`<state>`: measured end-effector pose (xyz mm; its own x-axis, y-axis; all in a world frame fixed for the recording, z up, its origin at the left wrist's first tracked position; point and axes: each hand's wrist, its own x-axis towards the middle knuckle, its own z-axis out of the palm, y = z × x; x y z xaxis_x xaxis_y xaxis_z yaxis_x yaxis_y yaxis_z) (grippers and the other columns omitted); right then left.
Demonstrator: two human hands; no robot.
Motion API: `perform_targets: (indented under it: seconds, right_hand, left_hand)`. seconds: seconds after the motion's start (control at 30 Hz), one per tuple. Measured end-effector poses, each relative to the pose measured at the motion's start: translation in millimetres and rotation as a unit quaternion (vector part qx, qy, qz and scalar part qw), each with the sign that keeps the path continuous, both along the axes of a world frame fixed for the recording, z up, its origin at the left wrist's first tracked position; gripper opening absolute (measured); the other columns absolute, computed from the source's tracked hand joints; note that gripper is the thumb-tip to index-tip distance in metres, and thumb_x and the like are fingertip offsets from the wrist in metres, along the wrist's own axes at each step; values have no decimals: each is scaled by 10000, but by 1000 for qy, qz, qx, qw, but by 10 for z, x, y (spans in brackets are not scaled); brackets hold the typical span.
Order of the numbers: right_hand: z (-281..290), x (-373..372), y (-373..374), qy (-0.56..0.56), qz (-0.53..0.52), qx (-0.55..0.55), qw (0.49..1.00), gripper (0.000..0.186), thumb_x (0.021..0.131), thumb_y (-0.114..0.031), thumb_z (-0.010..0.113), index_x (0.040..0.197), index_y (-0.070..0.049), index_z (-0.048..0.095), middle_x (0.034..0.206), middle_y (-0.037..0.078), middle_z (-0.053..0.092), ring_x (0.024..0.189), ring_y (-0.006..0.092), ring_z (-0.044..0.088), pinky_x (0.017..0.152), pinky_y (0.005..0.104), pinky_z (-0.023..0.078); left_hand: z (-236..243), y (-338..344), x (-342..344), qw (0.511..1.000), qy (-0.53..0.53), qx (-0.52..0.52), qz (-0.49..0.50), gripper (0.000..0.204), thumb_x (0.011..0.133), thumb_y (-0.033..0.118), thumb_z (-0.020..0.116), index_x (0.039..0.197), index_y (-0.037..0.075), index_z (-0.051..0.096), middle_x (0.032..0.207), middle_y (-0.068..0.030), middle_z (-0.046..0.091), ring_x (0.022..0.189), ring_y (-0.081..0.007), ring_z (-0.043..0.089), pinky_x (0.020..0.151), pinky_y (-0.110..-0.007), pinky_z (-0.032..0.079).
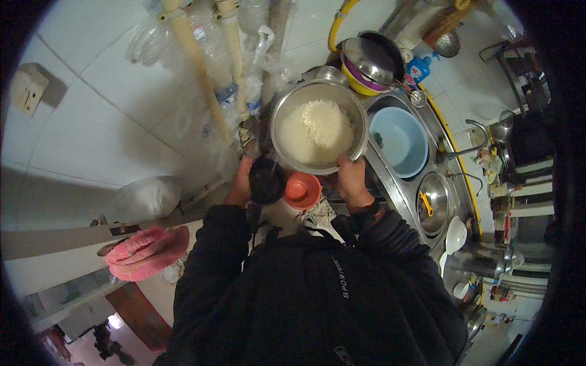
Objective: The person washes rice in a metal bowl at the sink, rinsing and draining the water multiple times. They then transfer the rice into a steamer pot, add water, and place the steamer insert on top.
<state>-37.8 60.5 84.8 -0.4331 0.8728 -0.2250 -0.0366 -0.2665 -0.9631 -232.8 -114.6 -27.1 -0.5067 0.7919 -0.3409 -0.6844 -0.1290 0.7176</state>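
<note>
Blue basin (401, 125), orange bowl (298, 191) near steel bowl (305, 91) in right hand (354, 183)

white tiled wall (110, 128), pale wall plate (28, 89), cream pipes (189, 58), steel sink counter (390, 189), brown panel (140, 317)

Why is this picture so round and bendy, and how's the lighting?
Head view: the wide lens leaves dark corners and bows the sink counter; head view: a shadow darkens the tiled wall beside the wall plate; head view: the pale contents of the steel bowl look bright, the plastic bags hazy.
</note>
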Motion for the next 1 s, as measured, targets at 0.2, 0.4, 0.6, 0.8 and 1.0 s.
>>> perform_targets:
  seconds: [0.2, 0.4, 0.6, 0.8, 1.0]
  right_hand:
    - [440, 686, -3, 100, -21, -307, 946, 503, 799, -11, 466, 1285, 109, 408, 1221, 237, 538, 1015, 376, 627, 858, 452, 566]
    - [263, 894, 31, 114, -16, -239, 964, 393, 775, -1, 516, 1158, 86, 500, 1015, 160, 593, 832, 284, 627, 669, 394, 576]
    - [304, 1385, 246, 153, -68, -254, 953, 377, 788, -10, 508, 1145, 109, 492, 980, 184, 590, 751, 296, 650, 566, 390, 575]
    - [403, 2380, 620, 127, -59, -209, 968, 459, 803, -9, 556, 1227, 140, 467, 1090, 209, 600, 911, 317, 672, 683, 433, 622]
    - [266, 3565, 1129, 102, -19, -184, 977, 525, 871, -166, 623, 1321, 44, 452, 1134, 170, 624, 839, 263, 679, 647, 393, 612]
  left_hand:
    - [-539, -298, -331, 947, 312, -5, -80, 413, 1031, 300, 406, 1335, 25, 449, 1277, -116, 525, 1197, -231, 487, 1031, -386, 387]
    - [-219, -118, -206, 905, 385, -97, -151, 555, 993, 455, 436, 1383, 60, 428, 1348, -137, 498, 1234, -226, 472, 1027, -369, 364]
    - [888, 588, 805, 964, 26, 2, -266, 635, 1017, 431, 375, 1505, 82, 166, 1482, -205, 353, 1310, -368, 436, 1046, -482, 372]
    - [1202, 1413, 2049, 956, -8, 1, -292, 550, 987, 325, 474, 1408, 3, 327, 1386, -198, 454, 1232, -353, 515, 910, -486, 531]
    - [969, 2030, 2993, 907, 245, -72, -334, 427, 864, 129, 611, 1259, -10, 528, 1190, -116, 608, 1030, -236, 612, 889, -362, 508]
